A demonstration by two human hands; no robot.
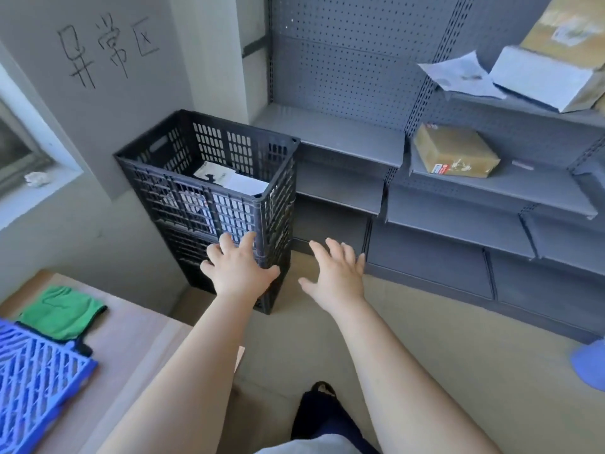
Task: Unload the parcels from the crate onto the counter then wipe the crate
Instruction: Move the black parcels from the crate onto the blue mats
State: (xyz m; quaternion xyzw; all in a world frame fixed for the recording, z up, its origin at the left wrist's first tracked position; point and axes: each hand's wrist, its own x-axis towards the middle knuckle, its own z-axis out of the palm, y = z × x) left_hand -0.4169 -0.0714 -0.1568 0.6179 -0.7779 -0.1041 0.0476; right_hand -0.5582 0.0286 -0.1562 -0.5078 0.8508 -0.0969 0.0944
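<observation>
A tall stack of black slatted crates (pixel 209 152) stands on the floor by the wall corner. Parcels (pixel 229 181) with white labels lie inside the top crate, and more show through its slats. My left hand (pixel 237 267) is stretched out in front of the stack's near right corner, fingers spread, holding nothing. My right hand (pixel 337 273) reaches forward to the right of the stack, over the floor, also with spread fingers and nothing in it. A green cloth (pixel 60 312) lies on the wooden counter (pixel 131 335) at the lower left.
A blue slatted plastic piece (pixel 36 381) rests on the counter beside the cloth. Grey metal shelving (pixel 458 198) fills the right side, holding a brown box (pixel 455 150) and more parcels (pixel 540 73) higher up. A blue object (pixel 589 365) sits at the right edge.
</observation>
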